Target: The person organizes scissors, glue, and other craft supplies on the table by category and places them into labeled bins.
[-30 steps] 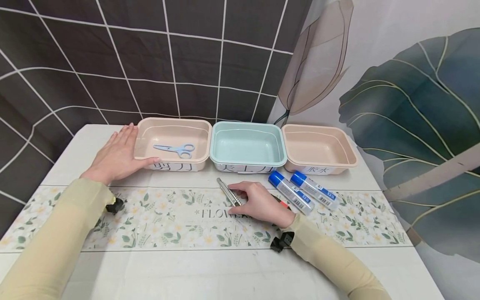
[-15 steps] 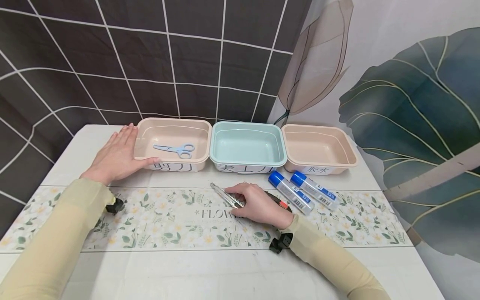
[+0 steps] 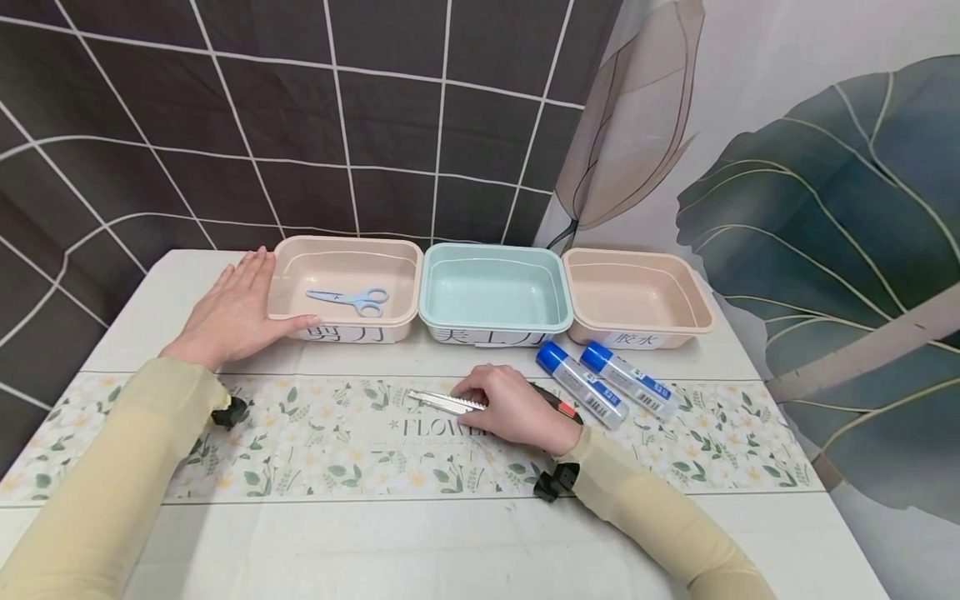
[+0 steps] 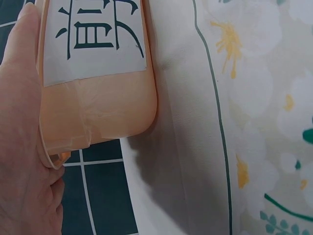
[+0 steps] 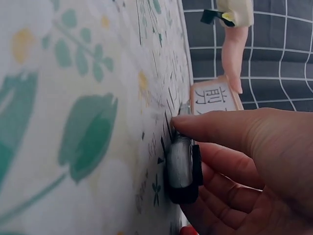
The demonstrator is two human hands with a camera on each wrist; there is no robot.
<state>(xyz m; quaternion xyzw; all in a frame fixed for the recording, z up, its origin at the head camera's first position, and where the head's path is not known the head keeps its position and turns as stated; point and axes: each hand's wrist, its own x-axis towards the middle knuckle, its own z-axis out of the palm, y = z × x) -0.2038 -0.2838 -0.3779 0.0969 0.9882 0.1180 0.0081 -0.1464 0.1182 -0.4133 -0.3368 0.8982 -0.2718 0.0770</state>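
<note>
My right hand (image 3: 517, 408) pinches a silver utility knife (image 3: 442, 402) between thumb and fingers, low over the floral strip. Its tip points left in the head view. The right wrist view shows the black-ended knife (image 5: 180, 166) close to the tablecloth, with the thumb on top. Partly hidden behind this hand is a black and red tool (image 3: 557, 402). My left hand (image 3: 236, 310) rests on the left pink bin (image 3: 408, 321), fingers straight along its side and thumb at the front rim. Light blue scissors (image 3: 352, 299) lie inside that bin.
A blue bin (image 3: 495, 321) and a second pink bin (image 3: 693, 312) stand in a row beside the left one, each with a paper label. Two blue-capped glue bottles (image 3: 583, 385) lie in front, right of my right hand. A dark gridded curtain (image 3: 300, 108) hangs behind.
The utility knife has swung in my right hand from pointing up and away to pointing nearly straight left. My left hand has stayed at the bin.
</note>
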